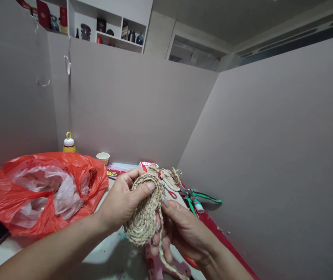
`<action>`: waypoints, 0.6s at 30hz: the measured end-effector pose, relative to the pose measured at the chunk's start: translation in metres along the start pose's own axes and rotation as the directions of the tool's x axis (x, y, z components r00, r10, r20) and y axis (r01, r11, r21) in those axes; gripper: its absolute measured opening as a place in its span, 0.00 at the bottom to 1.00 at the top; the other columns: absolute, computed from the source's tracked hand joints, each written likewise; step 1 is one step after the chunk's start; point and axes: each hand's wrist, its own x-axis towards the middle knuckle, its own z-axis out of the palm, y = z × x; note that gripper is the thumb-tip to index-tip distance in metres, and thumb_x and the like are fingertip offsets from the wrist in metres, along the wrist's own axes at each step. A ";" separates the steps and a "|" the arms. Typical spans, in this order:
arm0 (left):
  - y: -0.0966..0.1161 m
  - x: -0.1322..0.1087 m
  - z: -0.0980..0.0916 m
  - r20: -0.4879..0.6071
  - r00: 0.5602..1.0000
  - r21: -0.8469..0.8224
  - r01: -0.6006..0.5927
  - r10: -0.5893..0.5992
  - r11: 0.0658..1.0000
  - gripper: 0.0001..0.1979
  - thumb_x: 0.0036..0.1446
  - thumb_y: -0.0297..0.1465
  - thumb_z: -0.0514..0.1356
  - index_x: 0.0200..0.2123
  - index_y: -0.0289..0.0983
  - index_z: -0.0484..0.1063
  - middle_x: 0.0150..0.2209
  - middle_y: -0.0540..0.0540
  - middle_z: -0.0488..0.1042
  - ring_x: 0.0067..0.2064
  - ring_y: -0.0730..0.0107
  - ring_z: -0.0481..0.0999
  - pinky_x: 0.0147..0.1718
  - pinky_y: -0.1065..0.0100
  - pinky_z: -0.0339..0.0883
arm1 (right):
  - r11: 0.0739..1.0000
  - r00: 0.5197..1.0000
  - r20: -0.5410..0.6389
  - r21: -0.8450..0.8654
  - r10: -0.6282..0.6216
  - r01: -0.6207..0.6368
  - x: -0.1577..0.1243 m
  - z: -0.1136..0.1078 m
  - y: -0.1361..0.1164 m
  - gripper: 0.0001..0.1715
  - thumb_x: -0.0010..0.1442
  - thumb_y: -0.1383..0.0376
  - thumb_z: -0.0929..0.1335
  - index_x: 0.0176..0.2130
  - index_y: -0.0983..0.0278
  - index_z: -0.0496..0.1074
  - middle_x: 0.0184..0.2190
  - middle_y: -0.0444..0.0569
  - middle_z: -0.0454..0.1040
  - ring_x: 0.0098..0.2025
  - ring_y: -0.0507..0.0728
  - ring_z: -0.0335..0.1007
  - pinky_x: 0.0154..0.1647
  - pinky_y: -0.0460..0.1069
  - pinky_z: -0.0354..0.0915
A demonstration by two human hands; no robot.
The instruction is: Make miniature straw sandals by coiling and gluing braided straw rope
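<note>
At the lower centre of the frame, the left hand (122, 196) had its fingers closed on the coiled woven piece (143, 219); the right hand (181, 223) pinched the loose braid (162, 249) beside its edge (it trailed towards the bottom). Working the braid round the coil seemed in hand, calling next for snug guiding.

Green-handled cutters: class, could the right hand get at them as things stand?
Probably yes: the cutters lie beyond the right hand, one handle exposed, though that hand seems busy with the braided strand.
</note>
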 end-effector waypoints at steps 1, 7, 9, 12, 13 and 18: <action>0.000 0.000 0.000 -0.004 1.000 -0.008 0.005 -0.006 1.000 0.08 0.52 0.34 0.64 0.31 0.36 0.71 0.27 0.52 0.72 0.28 0.76 0.69 0.29 0.73 0.63 | 1.000 1.000 -0.004 0.003 -0.013 0.013 0.000 0.000 0.000 0.25 0.61 0.50 0.66 0.25 0.69 0.69 0.16 0.48 0.73 0.16 0.52 0.73 0.12 0.41 0.66; -0.004 0.001 0.002 -0.021 1.000 -0.032 0.010 -0.010 0.999 0.08 0.52 0.34 0.64 0.32 0.36 0.72 0.27 0.52 0.72 0.28 0.76 0.69 0.30 0.73 0.63 | 0.998 0.998 0.004 -0.030 -0.060 0.060 -0.001 0.000 0.003 0.22 0.60 0.52 0.68 0.27 0.69 0.70 0.18 0.49 0.75 0.18 0.54 0.76 0.15 0.42 0.69; -0.005 0.001 0.003 -0.017 1.000 -0.046 0.008 -0.009 0.999 0.08 0.52 0.33 0.64 0.32 0.36 0.71 0.27 0.52 0.72 0.28 0.76 0.69 0.30 0.73 0.63 | 0.997 0.998 0.009 -0.045 -0.067 0.068 0.000 -0.001 0.004 0.23 0.60 0.53 0.68 0.27 0.70 0.70 0.18 0.50 0.75 0.18 0.53 0.75 0.15 0.41 0.69; -0.007 0.001 0.004 -0.030 0.999 -0.057 0.017 -0.019 0.998 0.08 0.52 0.33 0.65 0.32 0.35 0.71 0.26 0.52 0.72 0.27 0.76 0.68 0.30 0.73 0.62 | 0.997 0.998 0.011 -0.054 -0.059 0.060 0.002 -0.002 0.005 0.22 0.61 0.52 0.67 0.31 0.70 0.72 0.19 0.50 0.75 0.16 0.51 0.73 0.14 0.40 0.67; -0.007 0.000 0.005 -0.034 0.999 -0.061 0.022 -0.024 0.998 0.09 0.51 0.34 0.65 0.33 0.35 0.71 0.26 0.52 0.72 0.27 0.76 0.68 0.30 0.73 0.62 | 0.997 0.998 0.013 -0.054 -0.055 0.056 0.003 -0.003 0.005 0.22 0.60 0.52 0.67 0.34 0.70 0.72 0.20 0.49 0.75 0.15 0.50 0.72 0.13 0.40 0.66; -0.010 0.001 0.006 -0.040 0.998 -0.101 0.046 -0.051 0.994 0.11 0.49 0.35 0.66 0.33 0.36 0.70 0.26 0.53 0.71 0.26 0.77 0.67 0.30 0.73 0.61 | 0.998 0.997 -0.023 -0.020 -0.068 0.067 0.007 -0.005 0.011 0.22 0.58 0.52 0.69 0.46 0.64 0.69 0.24 0.46 0.76 0.15 0.50 0.70 0.13 0.41 0.66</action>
